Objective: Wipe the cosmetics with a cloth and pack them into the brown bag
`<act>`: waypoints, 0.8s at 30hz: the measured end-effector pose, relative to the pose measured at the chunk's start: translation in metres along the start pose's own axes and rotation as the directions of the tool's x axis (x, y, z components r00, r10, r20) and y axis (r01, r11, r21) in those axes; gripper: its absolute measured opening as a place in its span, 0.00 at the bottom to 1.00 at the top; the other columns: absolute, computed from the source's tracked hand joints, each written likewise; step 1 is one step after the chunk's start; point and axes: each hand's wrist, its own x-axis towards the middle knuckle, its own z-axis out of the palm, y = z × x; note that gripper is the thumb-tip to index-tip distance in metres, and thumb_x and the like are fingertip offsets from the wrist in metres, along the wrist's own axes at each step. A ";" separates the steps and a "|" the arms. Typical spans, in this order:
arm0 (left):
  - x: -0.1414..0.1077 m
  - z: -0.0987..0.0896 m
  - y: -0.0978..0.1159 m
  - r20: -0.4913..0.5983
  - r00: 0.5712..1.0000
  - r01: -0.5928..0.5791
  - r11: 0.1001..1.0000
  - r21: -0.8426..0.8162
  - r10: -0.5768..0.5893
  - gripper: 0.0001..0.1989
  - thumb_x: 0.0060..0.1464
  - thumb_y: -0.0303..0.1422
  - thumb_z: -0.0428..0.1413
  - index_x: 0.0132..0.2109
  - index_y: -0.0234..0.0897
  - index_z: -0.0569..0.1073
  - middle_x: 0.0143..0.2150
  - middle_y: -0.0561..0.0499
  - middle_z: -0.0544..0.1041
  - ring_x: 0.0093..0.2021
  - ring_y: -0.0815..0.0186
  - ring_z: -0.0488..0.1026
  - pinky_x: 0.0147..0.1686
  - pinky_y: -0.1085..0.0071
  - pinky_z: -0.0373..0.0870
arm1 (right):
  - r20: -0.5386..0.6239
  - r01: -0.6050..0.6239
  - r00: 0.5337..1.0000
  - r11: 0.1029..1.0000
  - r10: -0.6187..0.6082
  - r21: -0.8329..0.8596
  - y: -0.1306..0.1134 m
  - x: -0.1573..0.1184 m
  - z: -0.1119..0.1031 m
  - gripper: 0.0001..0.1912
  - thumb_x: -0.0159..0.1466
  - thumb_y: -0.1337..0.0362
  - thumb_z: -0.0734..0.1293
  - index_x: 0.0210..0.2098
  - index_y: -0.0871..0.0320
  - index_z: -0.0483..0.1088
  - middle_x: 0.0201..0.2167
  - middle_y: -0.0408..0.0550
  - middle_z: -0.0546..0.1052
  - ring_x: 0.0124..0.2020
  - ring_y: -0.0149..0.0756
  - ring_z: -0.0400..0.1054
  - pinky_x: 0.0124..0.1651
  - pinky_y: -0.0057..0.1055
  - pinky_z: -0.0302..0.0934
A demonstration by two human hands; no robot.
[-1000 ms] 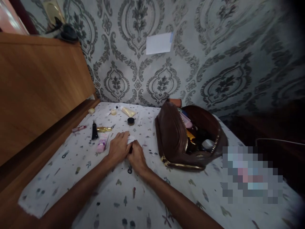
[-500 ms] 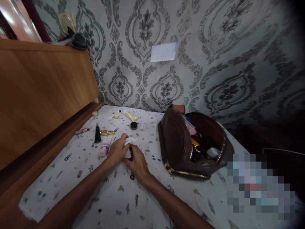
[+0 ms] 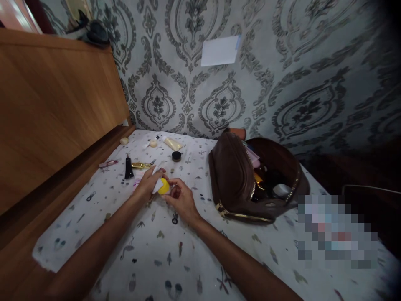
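Observation:
A small round yellow thing (image 3: 163, 186), possibly a jar or its lid, is between my two hands above the patterned cloth. My left hand (image 3: 145, 186) is closed on a white tissue (image 3: 157, 186), which lies against the yellow piece's left side. From the right, my right hand (image 3: 183, 201) pinches the yellow piece at its edge with thumb and fingers. A pink tube (image 3: 137, 181) is partly hidden behind my left hand. Just beyond it lie a black tube (image 3: 128, 168) and a gold tube (image 3: 140, 165).
An unzipped brown bag (image 3: 232, 171) full of items stands to the right. Farther back are a black-lidded jar (image 3: 176, 156), a cream tube (image 3: 173, 144) and a pink slim item (image 3: 108, 164). A wooden cabinet (image 3: 62, 88) borders the left; the papered wall (image 3: 188, 92) closes the back.
The yellow round thing has come into view between my hands. My right hand has turned and its fingers have opened out around it. The view has tilted slightly downward.

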 end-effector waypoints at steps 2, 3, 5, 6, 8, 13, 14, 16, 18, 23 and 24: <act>-0.002 0.001 0.001 0.006 1.000 0.018 0.999 -0.030 -0.018 0.20 0.39 0.43 0.63 0.37 0.37 0.70 0.25 0.55 0.74 0.20 0.70 0.68 0.20 0.74 0.64 | 0.024 0.007 1.000 1.000 -0.007 0.001 0.001 0.000 -0.001 0.22 0.50 0.64 0.73 0.45 0.56 0.69 0.28 0.37 0.70 0.26 0.31 0.61 0.32 0.28 0.60; -0.002 0.001 0.001 0.005 1.000 0.020 0.999 -0.044 -0.020 0.19 0.39 0.43 0.63 0.37 0.37 0.71 0.25 0.55 0.73 0.20 0.70 0.69 0.20 0.74 0.64 | 0.040 0.032 0.999 0.999 -0.032 0.002 0.001 0.000 -0.001 0.24 0.50 0.64 0.73 0.47 0.55 0.69 0.32 0.40 0.72 0.29 0.32 0.64 0.35 0.29 0.62; -0.001 0.001 0.001 -0.010 1.000 0.019 0.997 -0.075 -0.019 0.19 0.39 0.44 0.63 0.36 0.37 0.71 0.24 0.56 0.73 0.22 0.70 0.69 0.23 0.74 0.67 | 0.069 0.086 0.994 0.995 -0.089 0.050 0.000 0.000 -0.001 0.27 0.51 0.63 0.73 0.50 0.54 0.68 0.44 0.46 0.74 0.39 0.35 0.68 0.44 0.33 0.64; 0.000 0.001 0.002 -0.016 1.000 0.021 0.996 -0.087 -0.022 0.19 0.39 0.44 0.63 0.35 0.36 0.71 0.25 0.55 0.73 0.22 0.70 0.69 0.23 0.74 0.67 | 0.083 0.090 0.992 0.991 -0.099 0.101 -0.001 0.000 -0.001 0.27 0.51 0.63 0.73 0.51 0.53 0.68 0.48 0.48 0.73 0.43 0.37 0.68 0.48 0.34 0.64; 0.001 0.000 0.003 -0.020 0.999 0.030 0.994 -0.101 -0.033 0.19 0.38 0.44 0.63 0.34 0.36 0.71 0.25 0.55 0.73 0.23 0.70 0.69 0.24 0.74 0.67 | 0.106 0.044 0.992 0.972 -0.070 0.232 -0.003 0.002 -0.001 0.27 0.51 0.62 0.73 0.50 0.53 0.68 0.49 0.48 0.74 0.48 0.39 0.69 0.51 0.36 0.64; -0.003 0.005 0.005 -0.023 0.998 0.048 0.992 -0.120 -0.052 0.20 0.39 0.44 0.65 0.36 0.35 0.73 0.28 0.54 0.75 0.25 0.70 0.71 0.25 0.75 0.68 | 0.037 0.001 0.999 0.929 -0.016 0.369 -0.007 0.005 -0.003 0.25 0.48 0.63 0.76 0.44 0.54 0.67 0.42 0.45 0.76 0.43 0.37 0.70 0.50 0.34 0.64; -0.005 0.007 0.004 -0.024 0.998 0.055 0.991 -0.122 -0.059 0.20 0.39 0.44 0.65 0.36 0.35 0.73 0.28 0.54 0.75 0.26 0.70 0.71 0.26 0.75 0.68 | 0.014 0.017 1.000 0.934 -0.024 0.357 -0.008 0.006 -0.003 0.25 0.48 0.63 0.76 0.43 0.54 0.67 0.40 0.44 0.76 0.42 0.37 0.70 0.49 0.33 0.64; -0.009 0.011 0.002 -0.023 0.996 0.077 0.990 -0.120 -0.080 0.20 0.40 0.45 0.64 0.36 0.35 0.73 0.29 0.53 0.76 0.28 0.68 0.73 0.27 0.74 0.69 | -0.023 0.050 0.999 0.951 -0.045 0.307 -0.008 0.005 -0.004 0.25 0.47 0.63 0.76 0.43 0.55 0.67 0.39 0.44 0.76 0.41 0.38 0.70 0.47 0.33 0.64; -0.013 0.015 0.000 -0.017 0.995 0.100 0.988 -0.118 -0.102 0.20 0.42 0.45 0.64 0.36 0.35 0.73 0.29 0.51 0.76 0.29 0.66 0.74 0.28 0.73 0.70 | -0.055 0.078 0.996 0.971 -0.067 0.227 -0.008 0.004 -0.003 0.24 0.48 0.64 0.75 0.42 0.55 0.67 0.39 0.45 0.77 0.41 0.39 0.70 0.46 0.34 0.64; -0.017 0.020 0.001 0.005 0.992 0.126 0.985 -0.117 -0.126 0.20 0.44 0.46 0.63 0.37 0.36 0.72 0.31 0.50 0.78 0.31 0.64 0.76 0.31 0.71 0.72 | -0.091 0.118 0.989 0.992 -0.113 0.048 -0.008 0.000 -0.002 0.23 0.49 0.65 0.74 0.44 0.55 0.68 0.48 0.50 0.75 0.46 0.42 0.69 0.50 0.40 0.63; -0.017 0.020 0.002 0.004 0.992 0.128 0.985 -0.114 -0.129 0.20 0.44 0.46 0.63 0.38 0.36 0.72 0.31 0.50 0.78 0.31 0.63 0.76 0.31 0.70 0.72 | -0.091 0.131 0.988 0.991 -0.127 0.032 -0.008 0.000 -0.002 0.23 0.49 0.65 0.73 0.44 0.55 0.68 0.49 0.50 0.74 0.48 0.43 0.69 0.50 0.40 0.63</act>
